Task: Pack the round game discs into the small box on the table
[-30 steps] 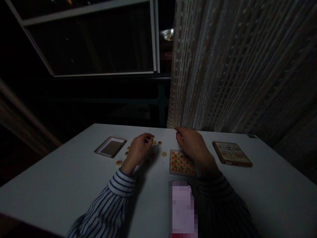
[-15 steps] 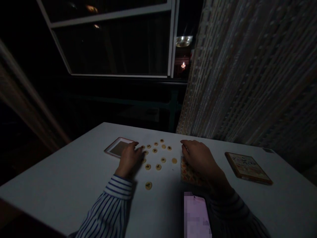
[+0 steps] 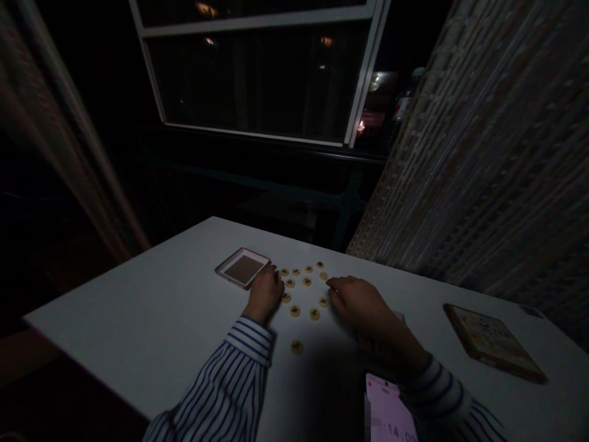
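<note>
Several round wooden xiangqi pieces (image 3: 295,311) lie scattered on the white table, most with a dark character facing up. One piece (image 3: 324,276) shows a blank face. My left hand (image 3: 265,293) rests at the left edge of the group, its fingers curled in beside a piece (image 3: 286,298). Whatever those fingers hold, if anything, is hidden. From the right, my right hand (image 3: 361,304) reaches over the group with its fingers stretched forward, the tips close to the blank piece. My right hand and forearm mostly cover a case of pieces (image 3: 377,344).
An open shallow box lid (image 3: 243,268) lies left of the pieces. Near the front edge is a lit phone (image 3: 391,408). A flat printed box (image 3: 497,341) sits at the right. Beaded curtains (image 3: 442,153) hang beside the dark window (image 3: 257,80).
My view has turned left. My right hand has moved from above the case towards the pieces, covering some of them. My left fingers have curled in.
</note>
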{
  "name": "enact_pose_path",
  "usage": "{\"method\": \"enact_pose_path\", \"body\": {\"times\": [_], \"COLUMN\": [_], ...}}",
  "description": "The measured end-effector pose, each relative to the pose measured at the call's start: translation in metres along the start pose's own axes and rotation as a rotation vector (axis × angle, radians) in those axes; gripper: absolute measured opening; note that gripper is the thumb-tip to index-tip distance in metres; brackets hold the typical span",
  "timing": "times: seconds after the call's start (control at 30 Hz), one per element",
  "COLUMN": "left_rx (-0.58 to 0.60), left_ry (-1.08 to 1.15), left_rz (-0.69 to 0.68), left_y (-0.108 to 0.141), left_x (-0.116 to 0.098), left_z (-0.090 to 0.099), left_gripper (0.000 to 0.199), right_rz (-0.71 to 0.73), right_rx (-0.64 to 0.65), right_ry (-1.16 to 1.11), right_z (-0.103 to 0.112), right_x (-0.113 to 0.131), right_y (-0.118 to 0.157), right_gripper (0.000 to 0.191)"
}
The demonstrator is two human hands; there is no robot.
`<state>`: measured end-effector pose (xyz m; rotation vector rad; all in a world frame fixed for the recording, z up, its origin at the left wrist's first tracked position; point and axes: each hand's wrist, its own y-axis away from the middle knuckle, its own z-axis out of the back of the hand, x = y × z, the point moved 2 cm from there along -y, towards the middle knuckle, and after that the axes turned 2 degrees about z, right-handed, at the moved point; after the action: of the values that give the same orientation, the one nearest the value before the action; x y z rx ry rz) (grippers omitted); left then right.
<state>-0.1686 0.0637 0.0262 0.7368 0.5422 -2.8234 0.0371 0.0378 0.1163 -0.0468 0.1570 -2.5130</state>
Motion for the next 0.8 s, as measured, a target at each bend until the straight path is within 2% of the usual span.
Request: {"method": "enact_pose_path", "body": {"times": [0.17,0.4,0.6,0.8], "left_rx": [0.025,0.032,-0.032,-0.132], "left_ry": [-0.020,-0.048,-0.019,0.088], "left_rz": [0.004,0.065,-0.014,-0.111], "left_y": [-0.001,-0.002,-0.001,0.003], "left_x": [0.001,-0.001,-0.001,-0.013], "left_z": [-0.001,-0.003,-0.002,0.011], "left_gripper": [0.030,0.026,0.032,0.036], "right_rz": [0.016,0.016,-0.019,-0.021], "right_rx": [0.053,0.063,0.053,0.020], "right_ry": [0.022,0.027,0.023,0.003], "right_z": [-0.004,-0.003,-0.001,-0.001], "right_x": [0.011,0.009,0.003,-0.002], "right_y": [-0.006,0.000,0.005,0.011], "right_gripper": [0.030,0.030,0.032,0.034]}}
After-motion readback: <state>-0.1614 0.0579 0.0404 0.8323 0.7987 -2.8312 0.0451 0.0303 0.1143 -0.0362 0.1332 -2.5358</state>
